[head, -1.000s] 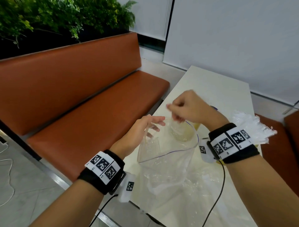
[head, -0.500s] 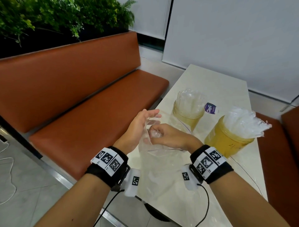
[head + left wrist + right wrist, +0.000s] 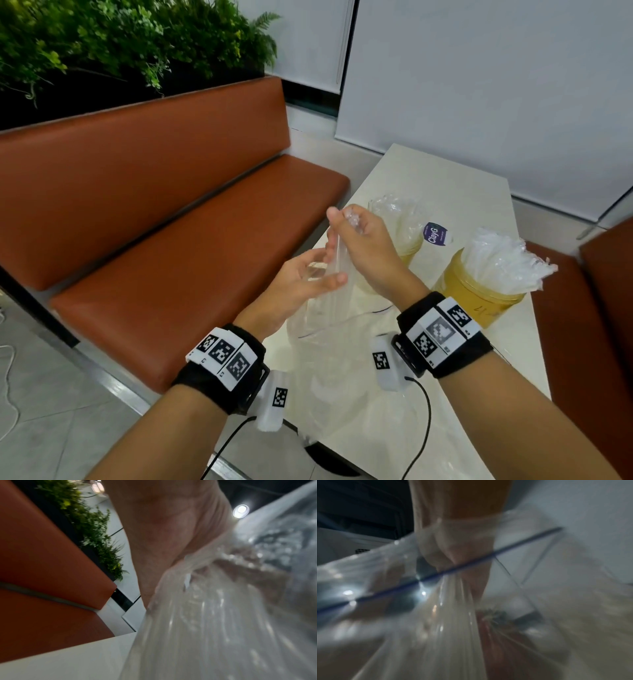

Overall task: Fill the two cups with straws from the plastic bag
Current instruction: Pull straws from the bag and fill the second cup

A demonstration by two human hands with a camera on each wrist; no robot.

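My right hand (image 3: 347, 224) grips a small bundle of clear wrapped straws (image 3: 338, 255) by its upper end, held above the mouth of the clear plastic bag (image 3: 329, 332). The straws' lower ends still hang inside the bag. My left hand (image 3: 318, 274) holds the bag's rim between thumb and fingers, just left of the straws. Two yellow cups stand beyond: the near-left cup (image 3: 409, 245) is partly hidden by my right hand, the right cup (image 3: 479, 301) bristles with wrapped straws (image 3: 503, 262). In the right wrist view the straws (image 3: 452, 608) run down from my fist (image 3: 453, 547).
The white table (image 3: 445, 185) has its left edge beside an orange bench (image 3: 171, 246). A purple sticker (image 3: 434, 234) sits on the bag's far side between the cups. Another orange seat (image 3: 603, 308) is at the right. Cables hang from both wristbands.
My right hand left the far cup, dipped into the bag, and has now risen holding a bundle of straws. The left hand stayed at the bag's rim.
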